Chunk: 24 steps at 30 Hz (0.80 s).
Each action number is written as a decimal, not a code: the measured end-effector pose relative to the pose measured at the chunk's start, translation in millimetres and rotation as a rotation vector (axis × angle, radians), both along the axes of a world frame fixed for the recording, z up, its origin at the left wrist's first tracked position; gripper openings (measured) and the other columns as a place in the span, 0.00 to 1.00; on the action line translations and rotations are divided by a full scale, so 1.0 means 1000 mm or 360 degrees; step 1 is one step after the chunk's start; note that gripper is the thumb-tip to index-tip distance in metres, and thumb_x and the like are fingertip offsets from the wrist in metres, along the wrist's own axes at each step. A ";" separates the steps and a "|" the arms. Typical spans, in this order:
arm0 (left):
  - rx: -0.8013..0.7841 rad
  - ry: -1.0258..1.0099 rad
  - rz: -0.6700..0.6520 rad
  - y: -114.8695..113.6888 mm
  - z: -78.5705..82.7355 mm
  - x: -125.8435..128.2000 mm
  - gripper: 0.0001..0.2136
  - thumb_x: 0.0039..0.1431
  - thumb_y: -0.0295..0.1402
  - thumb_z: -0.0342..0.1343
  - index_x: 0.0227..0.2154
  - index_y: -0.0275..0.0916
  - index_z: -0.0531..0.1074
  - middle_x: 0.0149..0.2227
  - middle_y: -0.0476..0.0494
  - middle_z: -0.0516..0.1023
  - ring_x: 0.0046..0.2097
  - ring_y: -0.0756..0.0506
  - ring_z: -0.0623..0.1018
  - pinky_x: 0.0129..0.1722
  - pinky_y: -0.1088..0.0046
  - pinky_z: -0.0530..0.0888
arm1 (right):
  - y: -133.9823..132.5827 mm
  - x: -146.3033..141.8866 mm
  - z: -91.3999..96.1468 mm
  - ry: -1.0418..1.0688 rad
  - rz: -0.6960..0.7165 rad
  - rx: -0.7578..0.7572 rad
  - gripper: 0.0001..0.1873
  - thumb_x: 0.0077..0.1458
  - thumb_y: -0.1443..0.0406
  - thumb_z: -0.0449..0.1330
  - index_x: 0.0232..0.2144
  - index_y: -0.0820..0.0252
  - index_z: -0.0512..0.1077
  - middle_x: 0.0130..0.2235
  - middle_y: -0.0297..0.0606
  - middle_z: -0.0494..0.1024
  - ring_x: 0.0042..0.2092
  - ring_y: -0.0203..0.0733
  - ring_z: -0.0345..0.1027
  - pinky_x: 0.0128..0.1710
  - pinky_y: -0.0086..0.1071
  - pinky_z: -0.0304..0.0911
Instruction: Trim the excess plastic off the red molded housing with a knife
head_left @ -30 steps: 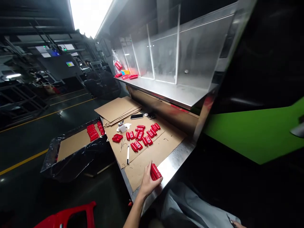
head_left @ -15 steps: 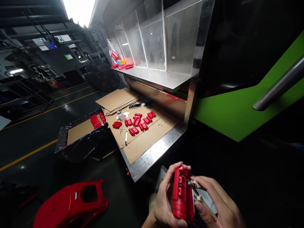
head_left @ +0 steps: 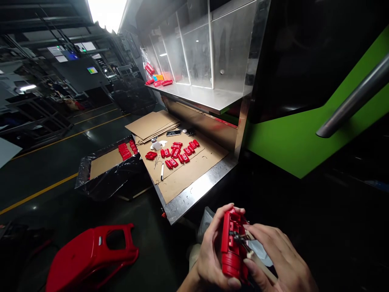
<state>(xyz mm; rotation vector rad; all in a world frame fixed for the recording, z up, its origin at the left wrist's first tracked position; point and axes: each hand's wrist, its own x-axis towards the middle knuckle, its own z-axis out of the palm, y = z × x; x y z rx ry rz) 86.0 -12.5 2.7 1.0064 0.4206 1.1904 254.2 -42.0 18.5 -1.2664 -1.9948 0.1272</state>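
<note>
A red moulded plastic part (head_left: 231, 247) with slots down its face is gripped in my left hand (head_left: 209, 255), fingers wrapped round its left side and ends. Closed round a pair of pliers with cream handles (head_left: 253, 256) is my right hand (head_left: 278, 253). The dark jaws of the pliers touch the slotted face of the red part. Whether the jaws bite on anything is too small to tell. Both hands are in front of my body, off the near corner of the workbench.
Several similar red parts (head_left: 175, 153) lie on the cardboard-covered bench (head_left: 194, 176), near a white-handled knife (head_left: 162, 171) and a phone (head_left: 174, 133). Left of it stands a plastic-lined box (head_left: 105, 164) with more red parts. A red stool (head_left: 73, 255) is at lower left; a green machine (head_left: 282, 154) at right.
The jaws of the pliers have moved left, from the right edge of the red part onto its slotted face. The view has shifted slightly. Both hands keep their holds.
</note>
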 end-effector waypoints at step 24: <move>-0.0135 -0.0055 0.0003 -0.013 -0.005 -0.009 0.50 0.40 0.54 0.71 0.64 0.40 0.58 0.61 0.32 0.64 0.63 0.30 0.64 0.67 0.51 0.58 | -0.003 -0.013 0.007 0.0126 0.0104 0.0086 0.14 0.62 0.63 0.59 0.47 0.68 0.71 0.32 0.40 0.73 0.33 0.37 0.66 0.32 0.30 0.67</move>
